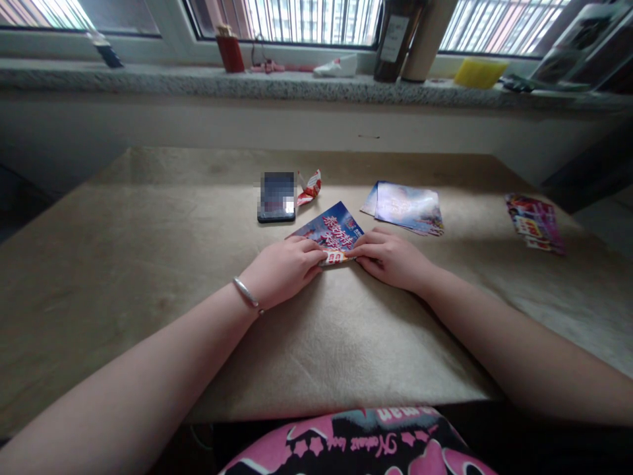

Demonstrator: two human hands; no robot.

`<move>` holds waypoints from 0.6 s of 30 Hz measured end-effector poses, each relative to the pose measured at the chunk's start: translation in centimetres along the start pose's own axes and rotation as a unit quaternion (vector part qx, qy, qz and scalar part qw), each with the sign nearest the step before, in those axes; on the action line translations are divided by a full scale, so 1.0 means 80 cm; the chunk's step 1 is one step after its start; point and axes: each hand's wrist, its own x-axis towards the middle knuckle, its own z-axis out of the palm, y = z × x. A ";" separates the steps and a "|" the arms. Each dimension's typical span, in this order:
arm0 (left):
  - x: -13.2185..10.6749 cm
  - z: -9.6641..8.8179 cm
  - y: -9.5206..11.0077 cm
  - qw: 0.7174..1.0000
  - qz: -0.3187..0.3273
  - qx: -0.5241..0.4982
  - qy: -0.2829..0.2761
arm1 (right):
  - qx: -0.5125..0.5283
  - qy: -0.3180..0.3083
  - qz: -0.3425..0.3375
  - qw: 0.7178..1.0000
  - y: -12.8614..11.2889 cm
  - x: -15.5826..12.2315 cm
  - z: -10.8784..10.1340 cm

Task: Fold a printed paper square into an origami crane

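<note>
A blue leaflet (341, 225) with red-and-white lettering lies on the table in front of me. Its near edge is folded over, and a white-and-red strip shows there. My left hand (289, 269), a silver bangle on its wrist, grips the left end of this fold with fingers closed together. At the fold's right end, my right hand (393, 258) has its fingertips pressed on the paper. The leaflet's left and right corners are partly covered by my fingers. Just beyond it lies a folded red-and-white paper piece (310, 189), beside a dark phone-like device (277, 198) with a blurred screen.
To the right, a loose stack of bluish leaflets (409, 206) rests on the table (148, 277). Farther right lie pink-and-red printed papers (535, 224). Behind the table, the stone windowsill (173, 80) carries a red bottle (230, 51), dark and tan cylinders and a yellow block (479, 72).
</note>
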 end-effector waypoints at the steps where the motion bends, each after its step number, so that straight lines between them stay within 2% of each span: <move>1: 0.000 -0.001 0.001 1.000 -0.004 0.005 -0.002 | 0.002 0.005 0.004 1.000 0.000 0.000 0.001; 7: 0.000 -0.003 0.009 0.999 -0.026 0.039 -0.014 | 0.004 0.003 0.018 1.000 -0.001 0.000 0.002; 18: 0.001 -0.004 0.012 0.996 -0.048 0.067 -0.022 | -0.053 0.003 0.017 0.998 -0.002 0.000 0.002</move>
